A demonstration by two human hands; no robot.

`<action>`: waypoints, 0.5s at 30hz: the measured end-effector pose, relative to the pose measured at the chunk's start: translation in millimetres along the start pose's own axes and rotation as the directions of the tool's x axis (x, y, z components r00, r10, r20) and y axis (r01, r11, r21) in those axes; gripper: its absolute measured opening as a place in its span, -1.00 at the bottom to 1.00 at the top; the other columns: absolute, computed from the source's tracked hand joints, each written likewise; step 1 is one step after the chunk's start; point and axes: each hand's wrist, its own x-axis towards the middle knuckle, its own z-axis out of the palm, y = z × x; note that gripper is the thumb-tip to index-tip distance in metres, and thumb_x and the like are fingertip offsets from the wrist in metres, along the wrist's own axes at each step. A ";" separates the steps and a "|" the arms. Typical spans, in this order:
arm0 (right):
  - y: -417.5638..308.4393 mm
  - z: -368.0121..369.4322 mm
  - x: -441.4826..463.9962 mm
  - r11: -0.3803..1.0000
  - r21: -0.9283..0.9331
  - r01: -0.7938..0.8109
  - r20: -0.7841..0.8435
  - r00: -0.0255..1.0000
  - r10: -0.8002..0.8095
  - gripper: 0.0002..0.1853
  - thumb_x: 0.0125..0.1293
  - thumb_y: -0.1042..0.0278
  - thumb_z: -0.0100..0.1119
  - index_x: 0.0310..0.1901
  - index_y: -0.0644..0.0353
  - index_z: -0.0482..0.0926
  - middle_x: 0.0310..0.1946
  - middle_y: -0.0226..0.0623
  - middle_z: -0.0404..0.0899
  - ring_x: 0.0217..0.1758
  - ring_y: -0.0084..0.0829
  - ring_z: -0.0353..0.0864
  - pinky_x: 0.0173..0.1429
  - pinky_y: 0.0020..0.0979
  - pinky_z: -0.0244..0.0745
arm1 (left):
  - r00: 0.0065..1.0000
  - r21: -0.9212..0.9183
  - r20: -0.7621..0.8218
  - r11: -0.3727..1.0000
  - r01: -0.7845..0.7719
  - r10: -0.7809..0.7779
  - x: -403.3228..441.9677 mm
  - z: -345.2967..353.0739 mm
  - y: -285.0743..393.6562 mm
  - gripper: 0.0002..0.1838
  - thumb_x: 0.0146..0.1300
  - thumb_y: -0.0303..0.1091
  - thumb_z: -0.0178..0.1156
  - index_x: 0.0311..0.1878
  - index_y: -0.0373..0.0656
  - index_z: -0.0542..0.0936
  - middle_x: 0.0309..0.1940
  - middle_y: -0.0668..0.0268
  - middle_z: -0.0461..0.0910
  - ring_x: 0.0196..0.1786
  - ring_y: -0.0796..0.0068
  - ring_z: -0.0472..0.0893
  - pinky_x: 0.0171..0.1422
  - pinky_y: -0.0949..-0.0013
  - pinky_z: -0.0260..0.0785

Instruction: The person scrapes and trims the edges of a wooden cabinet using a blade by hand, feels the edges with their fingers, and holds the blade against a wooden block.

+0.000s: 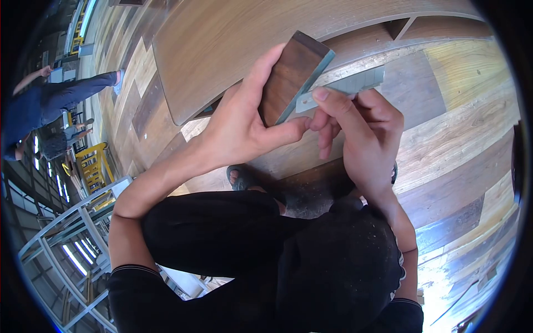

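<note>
My left hand (239,125) is wrapped round a dark brown wood-look block (291,72) with a grey-green strip along its right edge. Between the thumb and fingers of my right hand (361,125) is a flat grey metal blade (355,82), scored with lines and with a small hole near its left end. The blade's left end is close beside the block's lower right edge; whether they touch is hard to tell. Both hands are above my knees, in front of a wood-look panel (205,50).
An open compartment (444,28) runs along the panel's right side. Patchwork wood-look flooring (461,133) surrounds my sandalled feet. At the left are a metal frame (83,222), a yellow rack (97,166) and people, one in dark clothes (72,94).
</note>
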 end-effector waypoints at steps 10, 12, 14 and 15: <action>3.1 1.0 3.1 1.000 0.009 -0.009 0.013 1.000 0.009 -0.75 0.50 0.40 0.39 -0.35 0.32 0.63 -0.52 -0.20 0.65 -0.63 -0.56 0.50 -0.56 -0.51 0.32 | 0.999 0.346 -0.024 0.937 0.035 -0.028 5.9 -14.7 18.4 0.08 0.12 -0.23 0.60 0.66 -0.15 0.22 0.19 -0.06 0.72 0.17 0.00 0.78 0.26 0.12 0.64; 7.6 -4.2 3.9 1.000 0.013 -0.002 0.033 0.999 0.002 -0.78 0.50 0.38 0.42 -0.29 0.33 0.66 -0.49 -0.23 0.68 -0.62 -0.63 0.49 -0.56 -0.55 0.31 | 0.999 0.344 -0.015 0.938 0.034 -0.031 6.8 -15.9 20.5 0.09 0.11 -0.22 0.61 0.66 -0.16 0.21 0.19 -0.05 0.72 0.16 0.01 0.79 0.26 0.12 0.64; 11.2 -6.3 3.2 1.000 0.019 0.001 0.052 0.999 -0.002 -0.80 0.50 0.37 0.44 -0.23 0.34 0.69 -0.46 -0.26 0.70 -0.61 -0.70 0.48 -0.55 -0.60 0.29 | 0.995 0.333 0.022 0.940 0.080 -0.092 7.1 -16.7 21.4 0.09 0.15 -0.22 0.62 0.67 -0.18 0.19 0.23 -0.06 0.70 0.20 0.02 0.78 0.27 0.12 0.63; 12.0 -6.7 2.8 1.000 0.029 0.001 0.050 0.999 -0.003 -0.80 0.50 0.37 0.44 -0.22 0.33 0.69 -0.45 -0.27 0.70 -0.60 -0.70 0.48 -0.55 -0.60 0.29 | 0.996 0.332 0.023 0.940 0.077 -0.090 6.9 -15.9 18.3 0.09 0.15 -0.22 0.62 0.67 -0.18 0.19 0.23 -0.06 0.70 0.20 0.02 0.78 0.27 0.12 0.63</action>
